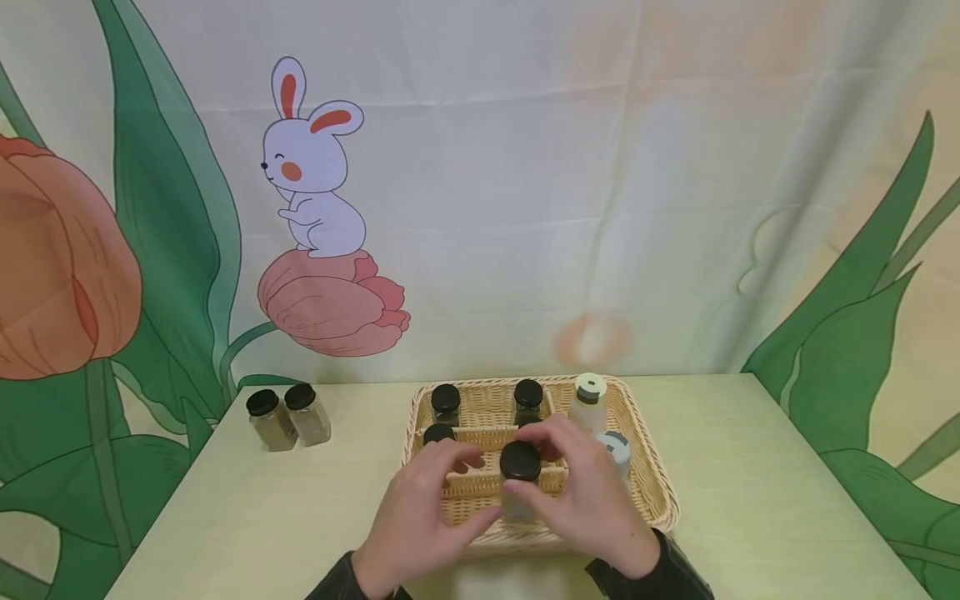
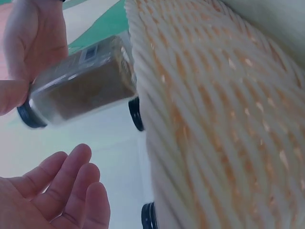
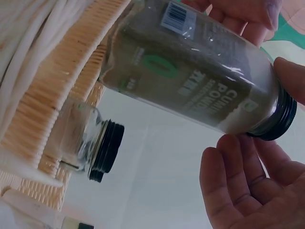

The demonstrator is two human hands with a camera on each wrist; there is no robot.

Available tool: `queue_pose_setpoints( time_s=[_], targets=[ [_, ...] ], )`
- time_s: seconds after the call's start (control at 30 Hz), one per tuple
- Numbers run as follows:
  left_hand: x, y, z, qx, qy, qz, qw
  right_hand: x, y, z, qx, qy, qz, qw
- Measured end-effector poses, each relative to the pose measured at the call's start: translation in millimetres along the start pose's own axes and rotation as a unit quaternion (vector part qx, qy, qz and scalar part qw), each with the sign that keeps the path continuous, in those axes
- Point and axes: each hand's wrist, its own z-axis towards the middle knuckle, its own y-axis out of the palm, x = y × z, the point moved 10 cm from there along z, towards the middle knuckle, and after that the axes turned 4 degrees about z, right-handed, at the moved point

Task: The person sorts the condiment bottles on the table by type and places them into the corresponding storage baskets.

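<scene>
My right hand (image 1: 592, 492) pinches a black-lidded spice jar (image 1: 519, 500) near its lid, thumb in front and fingers behind. The jar is clear, its label reads cumin powder (image 3: 190, 71), and brown powder fills most of it. It stands over the front part of a wicker basket (image 1: 660, 492). To the left of the jar, my left hand (image 1: 423, 508) is spread with fingers apart and nothing in its grasp. In the left wrist view, the left fingers (image 2: 71, 191) are relaxed beside the jar (image 2: 81, 81).
Other black-lidded jars (image 1: 446, 402) (image 1: 528, 393) stand in the basket's rear compartments. Along its right side are two white-capped bottles (image 1: 588, 404) (image 1: 617, 450). Two more black-lidded jars (image 1: 272, 425) (image 1: 311, 421) stand on the table (image 1: 247, 517) at left. A printed curtain (image 1: 480, 208) hangs behind.
</scene>
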Motion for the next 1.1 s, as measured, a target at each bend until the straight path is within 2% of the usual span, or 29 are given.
queue_pose_setpoints(
  time_s=[0.13, 0.33, 0.5, 0.7, 0.93, 1.1],
  targets=[
    [-7.5, -4.9, 2.5, -0.003, -0.014, 0.002, 0.9999, 7.5, -3.4, 0.4, 0.0, 0.011, -0.026, 1.0],
    [-26.8, -14.4, 7.0, -0.014, -0.051, 0.017, 0.9985, 15.3, -5.7, 2.3, -0.01, 0.03, -0.045, 0.998],
    [-40.1, -27.6, 10.6, 0.012, -0.05, 0.058, 0.997, 21.3, -5.8, 3.2, -0.025, 0.047, -0.053, 0.997],
    [-55.9, -40.5, 13.2, 0.046, -0.051, 0.085, 0.994, 25.5, -5.3, 2.4, -0.04, 0.063, -0.045, 0.996],
    [-79.2, -48.1, 12.7, 0.051, -0.071, 0.127, 0.988, 29.6, -3.2, 0.9, -0.055, 0.081, -0.041, 0.994],
    [-101.7, -53.0, 11.0, 0.059, -0.078, 0.176, 0.9795, 31.0, -1.9, 0.1, -0.061, 0.085, -0.046, 0.993]
  ],
)
